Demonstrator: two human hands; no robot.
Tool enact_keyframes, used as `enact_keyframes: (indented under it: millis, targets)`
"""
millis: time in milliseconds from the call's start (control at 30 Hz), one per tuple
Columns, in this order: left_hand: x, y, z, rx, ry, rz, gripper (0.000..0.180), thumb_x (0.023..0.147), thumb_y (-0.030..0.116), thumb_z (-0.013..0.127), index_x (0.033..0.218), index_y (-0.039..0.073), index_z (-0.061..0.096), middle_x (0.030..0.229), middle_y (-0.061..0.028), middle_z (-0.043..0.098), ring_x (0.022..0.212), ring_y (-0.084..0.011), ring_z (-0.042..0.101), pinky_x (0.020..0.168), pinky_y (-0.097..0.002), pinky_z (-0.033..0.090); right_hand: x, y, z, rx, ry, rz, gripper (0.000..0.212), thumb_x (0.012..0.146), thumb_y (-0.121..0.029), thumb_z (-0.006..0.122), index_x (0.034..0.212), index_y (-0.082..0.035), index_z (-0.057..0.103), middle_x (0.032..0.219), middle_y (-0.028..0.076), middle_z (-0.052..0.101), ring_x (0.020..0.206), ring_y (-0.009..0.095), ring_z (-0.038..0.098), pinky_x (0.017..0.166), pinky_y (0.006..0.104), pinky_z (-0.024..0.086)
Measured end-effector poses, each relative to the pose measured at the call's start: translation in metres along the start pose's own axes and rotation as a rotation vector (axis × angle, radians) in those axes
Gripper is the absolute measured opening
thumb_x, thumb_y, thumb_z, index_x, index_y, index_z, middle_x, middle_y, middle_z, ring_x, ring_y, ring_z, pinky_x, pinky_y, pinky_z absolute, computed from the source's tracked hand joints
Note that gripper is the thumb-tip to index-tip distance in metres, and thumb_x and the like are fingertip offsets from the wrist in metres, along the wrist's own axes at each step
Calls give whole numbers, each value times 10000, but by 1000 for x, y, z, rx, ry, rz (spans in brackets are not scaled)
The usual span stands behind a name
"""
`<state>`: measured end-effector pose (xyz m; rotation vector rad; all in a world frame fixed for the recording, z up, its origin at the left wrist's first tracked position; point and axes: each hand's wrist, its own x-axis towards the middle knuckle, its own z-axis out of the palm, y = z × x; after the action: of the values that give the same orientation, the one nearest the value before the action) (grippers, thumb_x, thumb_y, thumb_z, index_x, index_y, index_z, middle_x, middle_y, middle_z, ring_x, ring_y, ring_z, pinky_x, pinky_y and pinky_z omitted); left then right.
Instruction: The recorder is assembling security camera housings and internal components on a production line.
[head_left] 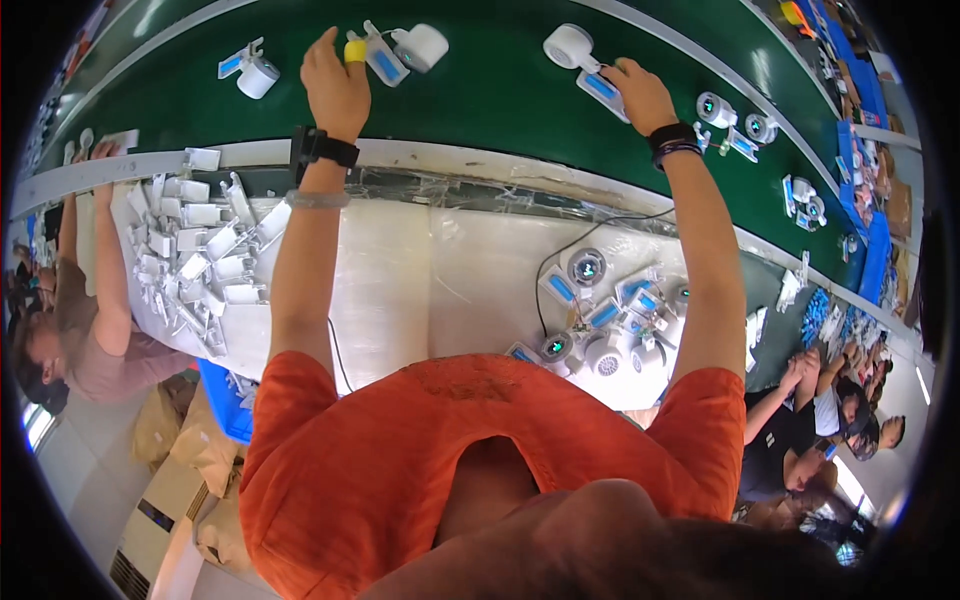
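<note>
My left hand [335, 90] is stretched over the green conveyor belt, a yellow cover on one digit. Its fingers are apart, with the covered tip beside a white handle shell [385, 60] that carries a blue battery-like block. A round white head [421, 47] lies joined to that shell. Farther right, my right hand [643, 95] has its fingers closed on the edge of another white handle shell [600, 87] with a blue block. A short wire links this shell to its round white head [569, 46].
A similar unit [257, 76] lies left on the belt; several with lit displays [716, 110] lie right. White shells [205, 240] are piled on the left of the table [400, 290]. More units [606, 352] and a black cable [545, 290] lie nearer me. Co-workers [100, 310] flank me.
</note>
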<state>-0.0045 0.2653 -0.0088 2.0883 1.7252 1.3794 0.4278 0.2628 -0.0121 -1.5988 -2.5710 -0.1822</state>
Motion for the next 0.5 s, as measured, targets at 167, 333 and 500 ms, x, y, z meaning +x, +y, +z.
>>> enact_keyframes:
  millis: [167, 333, 500]
  targets:
    - [-53, 49, -6, -243, -269, 6, 587, 738, -34, 657, 1298, 17, 489, 1263, -174, 537, 1184, -382, 489, 1027, -437, 389, 10, -52, -15, 567, -16, 160, 357, 794, 14, 597, 1136, -82, 635, 966, 116, 652, 847, 274, 675, 752, 358, 542]
    - [-98, 115, 1, -410, -418, -54, 837, 734, 104, 765, 1450, 32, 336, 1410, -163, 432, 1306, -351, 389, 1102, -429, 309, -16, -132, -52, 1405, -85, 342, 326, 817, 22, 626, 1139, -24, 651, 881, 63, 689, 762, 85, 664, 650, 226, 503]
    - [-117, 136, -25, -539, -559, -156, 668, 754, 110, 755, 1350, 41, 462, 1310, -150, 516, 1213, -324, 488, 1032, -399, 388, -64, -191, -113, 1370, -127, 389, 294, 802, 2, 681, 1093, -43, 685, 871, 45, 661, 761, 74, 616, 671, 213, 491]
